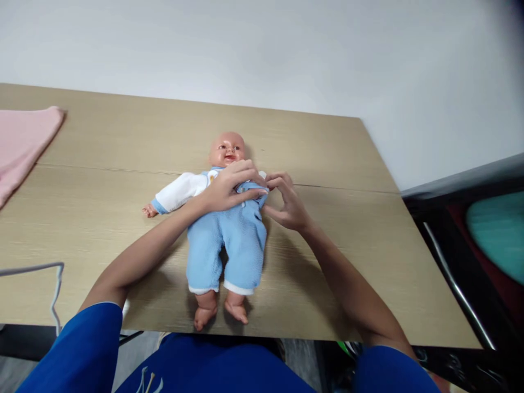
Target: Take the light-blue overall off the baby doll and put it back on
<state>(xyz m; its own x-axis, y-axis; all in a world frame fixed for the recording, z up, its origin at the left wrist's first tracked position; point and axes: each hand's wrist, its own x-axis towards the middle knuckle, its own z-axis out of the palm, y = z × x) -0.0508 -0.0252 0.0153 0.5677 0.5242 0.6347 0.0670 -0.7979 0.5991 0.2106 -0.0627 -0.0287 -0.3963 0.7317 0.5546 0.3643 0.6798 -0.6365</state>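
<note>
A bald baby doll (228,148) lies face up on the wooden table (339,158), its feet towards the near edge. It wears a blue and white outfit (241,248); one white sleeve stretches out to the left. My left hand (229,188) lies across the doll's chest, thumb and fingers closed round the outfit's blue cloth. At the doll's side, on the right, my right hand (286,202) has bent fingers against the same cloth near the shoulder. The doll's other arm is hidden behind my hands and the cloth.
A pink cloth (28,144) lies at the table's far left. Near the front left is a bent grey wire or rod (59,284). A pale wall rises behind the table. Beyond the right edge stands a dark object with a teal part (499,234).
</note>
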